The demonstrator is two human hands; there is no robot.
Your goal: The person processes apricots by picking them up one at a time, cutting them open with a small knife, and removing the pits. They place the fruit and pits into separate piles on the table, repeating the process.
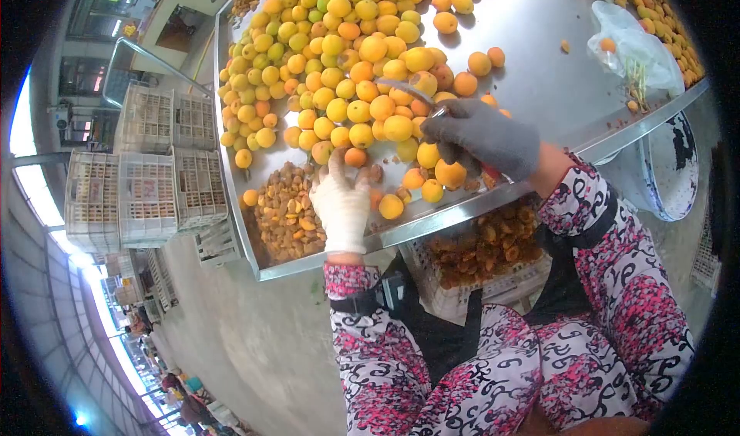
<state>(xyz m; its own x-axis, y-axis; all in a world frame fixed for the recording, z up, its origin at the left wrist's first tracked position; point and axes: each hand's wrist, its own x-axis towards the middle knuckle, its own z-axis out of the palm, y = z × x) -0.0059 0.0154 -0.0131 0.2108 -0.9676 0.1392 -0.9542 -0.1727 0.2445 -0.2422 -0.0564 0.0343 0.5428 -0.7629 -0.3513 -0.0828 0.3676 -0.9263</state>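
My left hand (341,208), in a white glove, reaches over the near edge of the metal table with its fingers apart. Its fingertips are at an orange apricot (355,157); no firm hold shows. My right hand (486,137), in a dark grey glove, is closed round the handle of a curved knife, whose blade (408,89) points left over the fruit. Yellow and orange apricots (358,112) lie heaped in front of both hands. Left of my white glove is a pile of brown apricot pits (289,208).
The metal table (539,58) has a raised rim. A clear plastic bag (628,43) lies at its right, beside more apricots. Below the near edge stands a crate of brown, pulpy pieces (489,247). White crates (146,197) are stacked at left; a white basin (667,174) is at right.
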